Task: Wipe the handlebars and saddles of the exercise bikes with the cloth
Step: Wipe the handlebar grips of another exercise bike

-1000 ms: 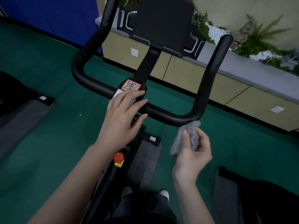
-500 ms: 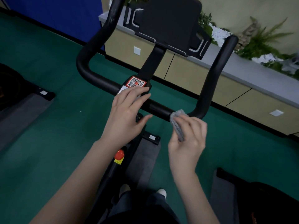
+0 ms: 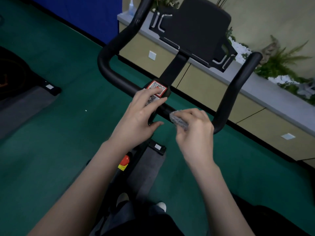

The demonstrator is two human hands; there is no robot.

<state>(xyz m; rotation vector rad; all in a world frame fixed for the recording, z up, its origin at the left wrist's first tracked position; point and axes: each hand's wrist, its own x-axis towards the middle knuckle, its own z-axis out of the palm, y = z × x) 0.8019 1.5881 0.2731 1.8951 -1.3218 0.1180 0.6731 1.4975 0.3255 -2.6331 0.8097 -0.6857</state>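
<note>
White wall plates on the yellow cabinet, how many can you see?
2. One white plate sits on the cabinet panel left of the bike's stem; the other is on the panel far right. The bike or arms may hide more.

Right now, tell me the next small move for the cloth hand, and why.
Probably slide the right hand and its grey cloth rightward along the handlebar toward the bend: the cloth sits near the centre, beside the left hand, and the upright grip looks unwiped.
</note>
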